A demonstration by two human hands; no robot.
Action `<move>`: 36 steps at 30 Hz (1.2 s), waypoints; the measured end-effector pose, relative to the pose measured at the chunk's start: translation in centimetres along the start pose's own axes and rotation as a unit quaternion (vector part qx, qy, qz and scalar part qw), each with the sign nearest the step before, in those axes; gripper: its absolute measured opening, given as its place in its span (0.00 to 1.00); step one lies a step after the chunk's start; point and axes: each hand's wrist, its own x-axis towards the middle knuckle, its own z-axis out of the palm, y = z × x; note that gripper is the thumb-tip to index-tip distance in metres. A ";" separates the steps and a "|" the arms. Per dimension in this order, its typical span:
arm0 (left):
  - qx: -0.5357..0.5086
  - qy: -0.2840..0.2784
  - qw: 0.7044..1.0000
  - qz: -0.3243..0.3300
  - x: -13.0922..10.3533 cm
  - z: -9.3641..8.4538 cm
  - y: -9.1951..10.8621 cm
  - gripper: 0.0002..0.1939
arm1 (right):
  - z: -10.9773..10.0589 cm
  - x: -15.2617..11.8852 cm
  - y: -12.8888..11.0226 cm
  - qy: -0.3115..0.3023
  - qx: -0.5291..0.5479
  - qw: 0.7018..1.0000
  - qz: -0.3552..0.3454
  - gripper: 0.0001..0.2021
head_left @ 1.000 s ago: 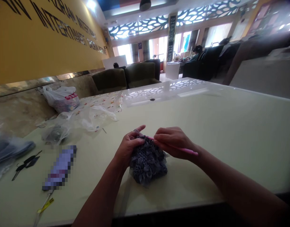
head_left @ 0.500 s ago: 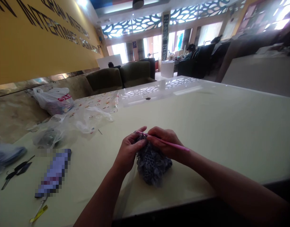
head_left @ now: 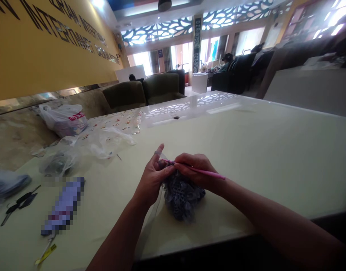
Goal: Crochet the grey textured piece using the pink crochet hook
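A ruffled grey-blue crochet piece (head_left: 180,201) hangs below my two hands, its lower part at the table surface. My left hand (head_left: 153,175) pinches its upper edge between thumb and fingers, with the index finger raised and a pale strand of yarn (head_left: 160,154) looped over it. In my right hand (head_left: 197,167) is a pink crochet hook (head_left: 209,173), held like a pen with its tip at the work by my left fingertips. The stitches at the tip are too small to make out.
On the left of the pale table (head_left: 260,162) lie scissors (head_left: 20,203), a blurred-out blue item (head_left: 64,206) with a cable and yellow tag, and clear plastic bags (head_left: 60,162). A white carrier bag (head_left: 67,119) stands farther back. Chairs (head_left: 164,88) and a person (head_left: 226,62) are beyond.
My left index finger has lifted upward, drawing the strand up with it. My right hand and the hook have barely shifted.
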 end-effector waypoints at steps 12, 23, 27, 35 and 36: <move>0.006 0.004 0.999 0.036 -0.3 0.6 -0.3 0.36 | -0.6 0.5 -0.1 -0.014 0.051 0.997 0.061 0.11; 0.208 0.260 0.898 0.286 -0.3 0.1 -0.1 0.30 | -0.5 1.0 0.1 0.214 -0.074 0.974 0.020 0.09; 0.315 0.236 0.864 0.315 -0.8 0.7 -1.2 0.28 | 0.3 0.3 -1.1 0.133 -0.207 0.962 -0.118 0.07; 0.364 0.170 0.861 0.311 -1.3 1.2 -1.9 0.26 | 1.8 -0.5 -2.0 0.120 -0.232 0.956 -0.131 0.07; 0.356 0.171 0.867 0.304 -1.2 1.3 -1.8 0.25 | 1.8 -0.6 -2.0 0.125 -0.244 0.950 -0.151 0.08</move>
